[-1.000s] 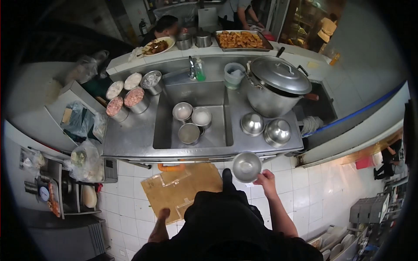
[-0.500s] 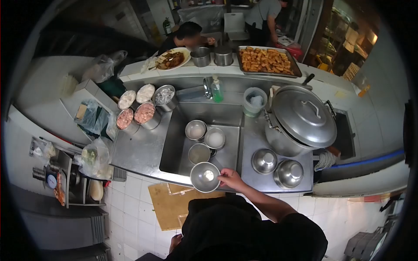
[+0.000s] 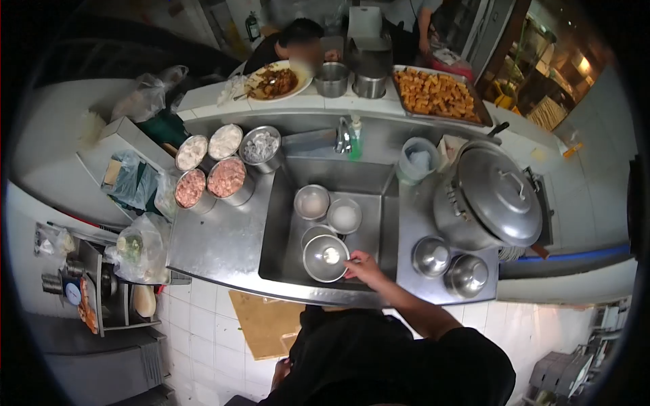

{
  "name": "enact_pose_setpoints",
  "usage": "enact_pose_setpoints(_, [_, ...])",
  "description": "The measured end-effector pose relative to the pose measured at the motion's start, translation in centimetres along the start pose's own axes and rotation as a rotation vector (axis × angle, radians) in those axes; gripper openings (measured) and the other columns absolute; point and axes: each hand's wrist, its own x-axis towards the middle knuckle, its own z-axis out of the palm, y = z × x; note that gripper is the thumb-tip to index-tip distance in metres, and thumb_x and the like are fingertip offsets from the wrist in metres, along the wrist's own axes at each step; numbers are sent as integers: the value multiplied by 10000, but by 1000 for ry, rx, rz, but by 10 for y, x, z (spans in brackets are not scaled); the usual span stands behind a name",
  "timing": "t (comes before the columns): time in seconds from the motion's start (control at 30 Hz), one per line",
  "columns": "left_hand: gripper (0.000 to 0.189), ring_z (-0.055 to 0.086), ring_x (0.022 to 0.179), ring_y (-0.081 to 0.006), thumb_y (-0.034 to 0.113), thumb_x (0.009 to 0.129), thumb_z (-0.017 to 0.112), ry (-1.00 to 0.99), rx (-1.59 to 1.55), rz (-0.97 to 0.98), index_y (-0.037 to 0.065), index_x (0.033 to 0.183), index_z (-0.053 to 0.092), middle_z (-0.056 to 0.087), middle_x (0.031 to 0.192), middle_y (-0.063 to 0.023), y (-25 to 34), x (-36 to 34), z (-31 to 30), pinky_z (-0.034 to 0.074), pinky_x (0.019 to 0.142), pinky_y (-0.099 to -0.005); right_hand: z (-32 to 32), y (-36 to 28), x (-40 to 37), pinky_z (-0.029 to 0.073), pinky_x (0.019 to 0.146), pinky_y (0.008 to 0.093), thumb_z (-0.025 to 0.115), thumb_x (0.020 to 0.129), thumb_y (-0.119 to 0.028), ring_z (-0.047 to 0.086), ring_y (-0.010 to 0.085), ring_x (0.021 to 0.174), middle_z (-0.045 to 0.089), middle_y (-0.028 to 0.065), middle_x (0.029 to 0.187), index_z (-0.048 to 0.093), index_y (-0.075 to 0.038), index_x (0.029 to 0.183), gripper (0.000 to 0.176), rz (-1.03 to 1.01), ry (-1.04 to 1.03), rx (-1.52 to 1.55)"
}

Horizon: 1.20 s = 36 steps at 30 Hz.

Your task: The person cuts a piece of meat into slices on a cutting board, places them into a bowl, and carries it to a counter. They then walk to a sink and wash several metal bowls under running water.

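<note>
My right hand (image 3: 363, 267) grips the rim of a shiny metal bowl (image 3: 326, 258), held over the front part of the sink (image 3: 379, 223). Just behind it, partly covered by it, is another bowl (image 3: 317, 233) in the sink. Two more bowls stand farther back, one with pinkish contents (image 3: 312, 202) and one with whitish contents (image 3: 344, 216). Low beside my dark clothing, my left hand (image 3: 282, 369) shows only in part; its fingers are too hidden to read.
Meat-filled containers (image 3: 227, 177) stand left of the sink. On the right are a big lidded pot (image 3: 474, 203) and upturned bowls (image 3: 431, 256). A faucet (image 3: 343, 137), soap bottle (image 3: 355, 139) and tub (image 3: 416, 160) line the back. Behind the ledge sits a person (image 3: 291, 44).
My right hand has moved the bowl forward, from the sink's front edge to over the sink, where it now overlaps the bowl behind it. The view has shifted slightly.
</note>
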Motion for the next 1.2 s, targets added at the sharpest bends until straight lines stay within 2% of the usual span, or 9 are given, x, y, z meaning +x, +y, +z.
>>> enact_pose_setpoints(0.17, [327, 671, 1091, -278, 293, 918, 672, -6, 376, -194, 48, 1132, 709, 730, 1123, -147, 52, 71, -82, 507, 923, -384, -4, 17, 12, 608, 542, 315, 718, 898, -87, 691, 182, 624, 646, 89, 859, 582, -49, 972, 159, -126, 266, -132])
enact_pose_setpoints(0.3, [336, 694, 1055, -304, 308, 902, 698, 167, 601, 81, 74, 1143, 719, 729, 1116, -175, 141, 107, -155, 528, 918, -391, -20, 35, 41, 598, 516, 321, 712, 882, -71, 689, 187, 601, 638, 105, 836, 558, -45, 956, 173, -162, 463, -118])
enact_pose_setpoints(0.33, [278, 664, 848, -161, 202, 925, 672, 225, 543, 151, 60, 1159, 717, 739, 946, -99, 135, 136, -178, 521, 744, -314, -20, 35, 47, 598, 516, 321, 712, 882, -71, 689, 187, 601, 638, 105, 836, 558, -45, 956, 173, -156, 481, -112])
enact_pose_setpoints(0.4, [274, 632, 756, -149, 170, 954, 636, 247, 499, 304, 51, 1191, 703, 725, 908, -84, 153, 168, -213, 506, 659, -311, -21, 33, 57, 608, 522, 342, 710, 869, -62, 686, 212, 578, 635, 127, 829, 554, -25, 975, 193, -80, 641, 36])
enact_pose_setpoints(0.43, [286, 664, 781, -172, 191, 963, 626, 212, 514, 122, 50, 1200, 702, 745, 961, -98, 224, 128, -201, 524, 687, -325, -25, 39, 64, 608, 522, 342, 710, 869, -62, 686, 212, 578, 635, 127, 829, 554, -25, 975, 193, -75, 658, 39])
enact_pose_setpoints(0.47, [326, 682, 1085, -300, 249, 933, 670, 225, 632, 268, 47, 1186, 705, 725, 1135, -184, 241, 128, -209, 517, 942, -371, -28, 49, 73, 612, 516, 359, 714, 859, -61, 685, 228, 568, 633, 134, 828, 554, -13, 982, 207, -58, 714, 108])
enact_pose_setpoints(0.57, [331, 663, 1131, -312, 225, 949, 640, 196, 610, 298, 9, 1195, 689, 707, 1184, -189, 274, 131, -220, 499, 975, -375, -25, 60, 94, 618, 504, 392, 719, 844, -59, 690, 264, 563, 637, 148, 820, 560, 2, 988, 223, -11, 810, 204])
enact_pose_setpoints(1.03, [292, 672, 1113, -329, 200, 901, 678, 137, 724, 262, 57, 1151, 723, 718, 1144, -184, 195, 24, -133, 513, 971, -385, -29, 30, 175, 591, 522, 380, 706, 804, -150, 727, 248, 593, 723, 161, 733, 696, 3, 876, 169, 27, 880, -24])
enact_pose_setpoints(1.2, [259, 707, 1026, -286, 88, 912, 616, 409, 596, 328, -2, 1131, 719, 729, 1110, -192, 203, -15, -118, 546, 888, -369, -45, 28, 182, 604, 455, 374, 719, 830, -82, 705, 233, 552, 707, 148, 755, 637, -5, 876, 122, 105, 803, -62])
